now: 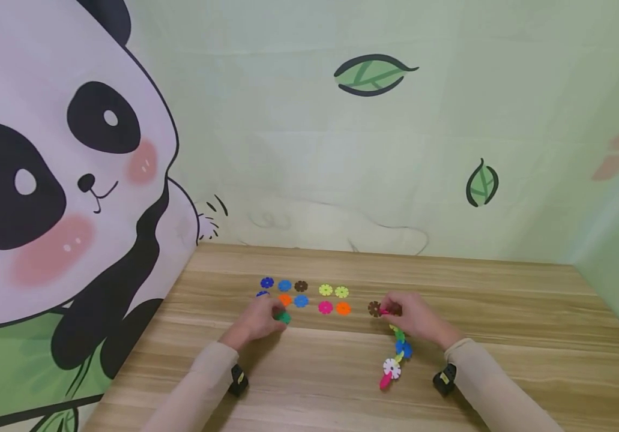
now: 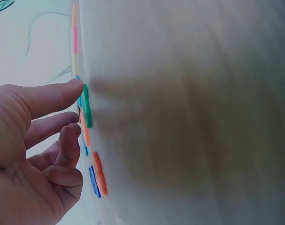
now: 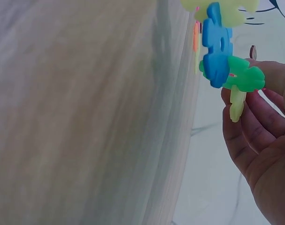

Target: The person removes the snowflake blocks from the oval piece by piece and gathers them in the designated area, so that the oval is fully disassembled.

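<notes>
Wood-grain table (image 1: 320, 384), loose discs (image 1: 325, 308) atop, linked chain (image 1: 403, 349) in right grip (image 1: 414, 313).

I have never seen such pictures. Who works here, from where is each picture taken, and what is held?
There is no machine, only a person's bare left hand and right hand. The wide picture comes from a camera on the head, looking forward and down; the other two come from the wrist cameras. On the table lie loose coloured discs. The right hand holds a chain of joined discs. The left hand is at a green disc; whether it holds it, I cannot tell.
</notes>
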### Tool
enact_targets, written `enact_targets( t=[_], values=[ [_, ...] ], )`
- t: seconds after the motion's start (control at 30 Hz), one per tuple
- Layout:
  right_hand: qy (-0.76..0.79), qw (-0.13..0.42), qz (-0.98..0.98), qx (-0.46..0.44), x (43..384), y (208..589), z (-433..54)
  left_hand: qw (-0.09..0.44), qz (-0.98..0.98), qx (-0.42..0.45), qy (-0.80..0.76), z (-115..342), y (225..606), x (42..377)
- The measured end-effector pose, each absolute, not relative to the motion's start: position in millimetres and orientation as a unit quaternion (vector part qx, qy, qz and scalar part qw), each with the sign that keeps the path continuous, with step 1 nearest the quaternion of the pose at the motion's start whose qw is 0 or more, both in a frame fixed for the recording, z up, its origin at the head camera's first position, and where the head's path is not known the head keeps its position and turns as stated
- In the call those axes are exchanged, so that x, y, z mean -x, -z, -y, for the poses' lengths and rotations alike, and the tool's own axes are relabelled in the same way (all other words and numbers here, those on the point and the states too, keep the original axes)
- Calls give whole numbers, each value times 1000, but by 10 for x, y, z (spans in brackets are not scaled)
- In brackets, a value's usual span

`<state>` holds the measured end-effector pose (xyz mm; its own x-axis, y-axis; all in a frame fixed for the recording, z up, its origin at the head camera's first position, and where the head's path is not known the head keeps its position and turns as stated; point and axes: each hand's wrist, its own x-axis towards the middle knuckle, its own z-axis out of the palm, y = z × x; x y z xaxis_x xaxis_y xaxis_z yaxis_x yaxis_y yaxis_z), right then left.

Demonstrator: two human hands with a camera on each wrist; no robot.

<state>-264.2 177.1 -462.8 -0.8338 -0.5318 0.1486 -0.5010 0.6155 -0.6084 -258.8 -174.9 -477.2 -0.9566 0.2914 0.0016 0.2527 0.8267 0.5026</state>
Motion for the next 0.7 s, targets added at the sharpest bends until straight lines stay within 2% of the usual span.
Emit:
enact_targets(
  t=[0.3,0.7],
  values=[
    [326,21,-903,280,2646,4647,-1783,32,-933,-182,-307,1512,4686,2619],
    [317,31,-907,276,2651,4641,-1760,68,-898,-182,-395,1023,4644,2640]
  ],
)
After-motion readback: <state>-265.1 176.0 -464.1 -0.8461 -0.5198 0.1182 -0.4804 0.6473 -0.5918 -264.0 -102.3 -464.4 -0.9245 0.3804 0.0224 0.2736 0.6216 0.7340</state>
